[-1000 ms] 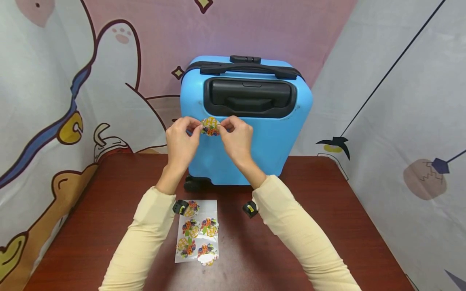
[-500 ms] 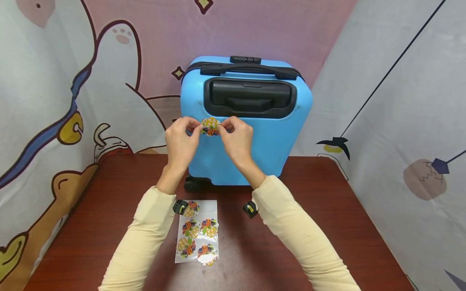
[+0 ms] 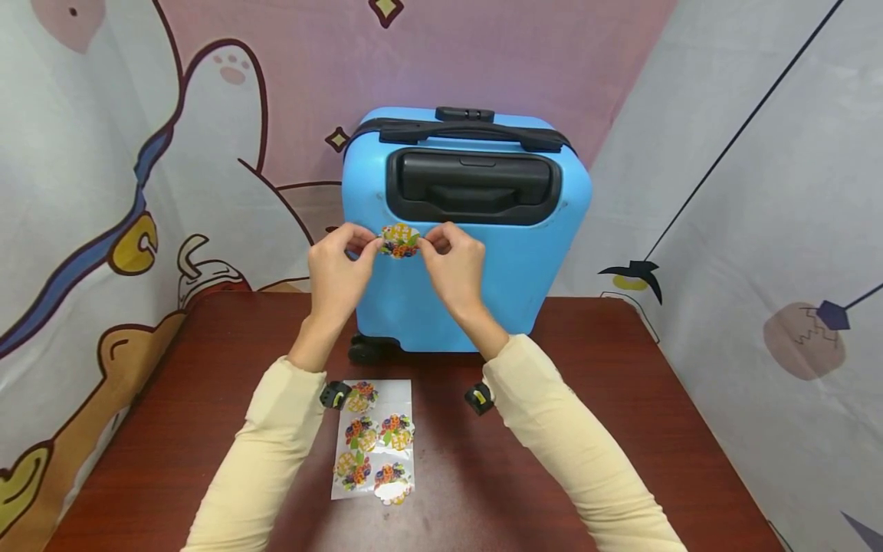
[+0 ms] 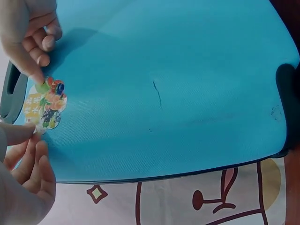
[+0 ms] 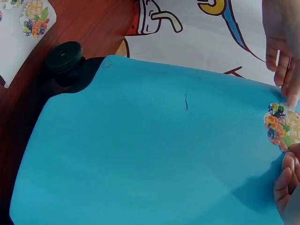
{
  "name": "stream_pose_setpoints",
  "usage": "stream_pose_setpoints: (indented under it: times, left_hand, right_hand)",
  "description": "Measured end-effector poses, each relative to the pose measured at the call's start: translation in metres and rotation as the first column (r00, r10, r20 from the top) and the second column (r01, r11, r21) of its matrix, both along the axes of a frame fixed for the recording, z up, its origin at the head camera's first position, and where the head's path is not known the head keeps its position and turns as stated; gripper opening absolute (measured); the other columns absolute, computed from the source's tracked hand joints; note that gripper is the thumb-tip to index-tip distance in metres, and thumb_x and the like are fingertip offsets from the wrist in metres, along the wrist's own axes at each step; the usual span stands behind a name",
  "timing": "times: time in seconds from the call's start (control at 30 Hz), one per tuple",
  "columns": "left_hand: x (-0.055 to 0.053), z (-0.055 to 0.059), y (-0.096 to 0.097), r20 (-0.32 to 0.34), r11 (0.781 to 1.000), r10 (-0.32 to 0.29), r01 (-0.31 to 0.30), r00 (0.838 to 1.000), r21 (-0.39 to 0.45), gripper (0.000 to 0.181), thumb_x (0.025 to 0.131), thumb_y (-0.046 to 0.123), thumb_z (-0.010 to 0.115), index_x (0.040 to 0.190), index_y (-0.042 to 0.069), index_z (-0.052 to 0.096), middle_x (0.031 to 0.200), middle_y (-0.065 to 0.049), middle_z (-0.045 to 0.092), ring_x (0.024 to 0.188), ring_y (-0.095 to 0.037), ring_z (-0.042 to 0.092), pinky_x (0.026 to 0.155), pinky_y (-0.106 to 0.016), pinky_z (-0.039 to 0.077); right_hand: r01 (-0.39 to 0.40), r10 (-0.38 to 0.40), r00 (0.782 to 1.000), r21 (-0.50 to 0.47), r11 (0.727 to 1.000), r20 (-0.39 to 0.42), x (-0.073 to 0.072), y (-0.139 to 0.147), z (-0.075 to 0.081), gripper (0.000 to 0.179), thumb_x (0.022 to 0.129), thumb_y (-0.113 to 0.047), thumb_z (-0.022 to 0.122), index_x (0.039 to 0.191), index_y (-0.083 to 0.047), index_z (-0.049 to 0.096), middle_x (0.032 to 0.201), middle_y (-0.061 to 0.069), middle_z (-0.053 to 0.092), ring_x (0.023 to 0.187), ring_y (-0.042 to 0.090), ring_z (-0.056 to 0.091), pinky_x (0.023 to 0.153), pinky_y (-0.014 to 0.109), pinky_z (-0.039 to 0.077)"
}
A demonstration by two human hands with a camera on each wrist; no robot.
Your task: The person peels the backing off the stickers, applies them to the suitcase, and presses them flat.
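Note:
A fruit-print sticker (image 3: 400, 241) with a scalloped edge and yellow lettering is at the upper left of the blue suitcase's (image 3: 513, 284) front, below the black handle recess. My left hand (image 3: 338, 268) pinches its left edge between thumb and forefinger. At the opposite edge my right hand (image 3: 455, 268) pinches it the same way. The left wrist view shows the sticker (image 4: 47, 104) spread between the fingertips, close to the suitcase shell (image 4: 187, 112). Whether its back touches the shell, I cannot tell. Only part of the sticker (image 5: 280, 123) shows in the right wrist view.
On the brown table (image 3: 607, 429) lies a white sticker sheet (image 3: 393, 391) with several fruit stickers, below the suitcase's black wheel (image 3: 366, 349). Behind the suitcase hangs a printed cloth (image 3: 276, 92). A thin dark scratch (image 4: 157, 93) marks the shell.
Both hands have drawn slightly apart, the left one leftward and the right one rightward. More of the sticker shows between the fingertips. The sheet and suitcase have stayed put.

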State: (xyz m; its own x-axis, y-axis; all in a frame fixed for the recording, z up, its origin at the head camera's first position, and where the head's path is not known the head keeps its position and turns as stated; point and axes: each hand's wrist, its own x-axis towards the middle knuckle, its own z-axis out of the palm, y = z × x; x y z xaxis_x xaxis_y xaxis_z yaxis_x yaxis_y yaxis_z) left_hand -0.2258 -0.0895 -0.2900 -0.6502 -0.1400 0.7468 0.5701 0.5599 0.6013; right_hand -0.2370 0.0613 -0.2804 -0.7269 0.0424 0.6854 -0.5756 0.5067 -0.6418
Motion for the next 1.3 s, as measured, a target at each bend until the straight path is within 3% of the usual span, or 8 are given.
stream_pose_setpoints:
  times: [0.1,0.23,0.33,0.47,0.67,0.97,1.13,1.3]
  left_hand:
    - [0.001,-0.002,-0.003,0.013,0.998,-0.053,0.053,0.999,0.015,0.011,0.081,0.008,0.068,0.082,-0.003,0.065,0.073,-0.014,0.065,0.066,-0.023,0.059,0.058,-0.033,0.044]
    - [0.002,-0.004,-0.007,0.088,0.991,-0.134,0.131,0.987,0.033,0.010,0.083,0.006,0.066,0.088,-0.003,0.067,0.078,-0.013,0.066,0.070,-0.021,0.060,0.061,-0.034,0.047]
    - [0.003,-0.006,-0.009,0.155,0.985,-0.171,0.166,0.973,0.042,0.012,0.084,0.006,0.065,0.093,-0.002,0.067,0.082,-0.014,0.066,0.075,-0.021,0.061,0.064,-0.036,0.049]
    - [0.002,-0.007,-0.012,0.198,0.980,-0.198,0.193,0.960,0.044,0.015,0.085,0.007,0.063,0.097,-0.002,0.066,0.087,-0.014,0.066,0.080,-0.022,0.062,0.068,-0.037,0.049]
    - [0.002,-0.003,-0.012,0.204,0.972,-0.234,0.228,0.950,0.054,0.016,0.087,0.006,0.060,0.099,-0.003,0.066,0.089,-0.015,0.067,0.081,-0.023,0.063,0.070,-0.038,0.050]
    - [0.002,-0.001,-0.012,0.206,0.966,-0.258,0.251,0.944,0.062,0.017,0.089,0.003,0.057,0.102,-0.003,0.065,0.090,-0.015,0.067,0.083,-0.022,0.063,0.072,-0.038,0.051]
    - [0.002,0.000,-0.012,0.213,0.968,-0.249,0.245,0.945,0.050,0.017,0.089,0.003,0.057,0.103,-0.003,0.065,0.090,-0.015,0.067,0.082,-0.022,0.063,0.071,-0.037,0.050]
    - [0.001,0.000,-0.011,0.211,0.968,-0.252,0.248,0.945,0.044,0.017,0.089,0.002,0.056,0.103,-0.004,0.065,0.090,-0.015,0.067,0.082,-0.022,0.063,0.071,-0.038,0.051]
  right_hand:
    - [-0.032,0.033,0.999,-0.030,0.999,0.018,-0.001,0.003,-0.004,0.011,0.081,-0.006,0.067,0.076,0.003,0.064,0.067,0.012,0.061,0.060,0.019,0.055,0.056,0.026,0.043]
    - [-0.103,0.109,0.991,-0.075,0.992,0.073,-0.001,0.007,-0.009,0.011,0.081,-0.007,0.068,0.080,0.003,0.065,0.071,0.012,0.063,0.062,0.020,0.057,0.056,0.024,0.046]
    - [-0.184,0.204,0.969,-0.141,0.973,0.138,-0.001,0.009,-0.012,0.012,0.082,-0.007,0.068,0.085,0.005,0.065,0.077,0.014,0.065,0.064,0.024,0.061,0.058,0.025,0.050]
    - [-0.254,0.293,0.938,-0.204,0.945,0.188,-0.001,0.010,-0.013,0.014,0.082,-0.005,0.067,0.090,0.006,0.065,0.082,0.016,0.067,0.067,0.027,0.064,0.059,0.030,0.053]
    - [-0.304,0.341,0.923,-0.207,0.930,0.177,-0.004,0.012,-0.011,0.014,0.083,-0.005,0.066,0.091,0.006,0.065,0.083,0.017,0.067,0.069,0.023,0.065,0.061,0.035,0.053]
    - [-0.381,0.408,0.905,-0.193,0.904,0.121,-0.001,0.007,0.003,0.017,0.084,-0.002,0.063,0.098,0.009,0.062,0.090,0.021,0.066,0.075,0.031,0.064,0.066,0.043,0.052]
    - [-0.459,0.485,0.869,-0.211,0.863,0.095,0.003,0.002,0.014,0.018,0.085,0.005,0.059,0.102,0.013,0.059,0.098,0.025,0.063,0.086,0.034,0.062,0.074,0.037,0.051]
    - [-0.479,0.502,0.861,-0.200,0.854,0.080,-0.003,0.002,0.008,0.017,0.086,0.003,0.058,0.102,0.010,0.059,0.099,0.021,0.064,0.089,0.026,0.063,0.077,0.030,0.051]
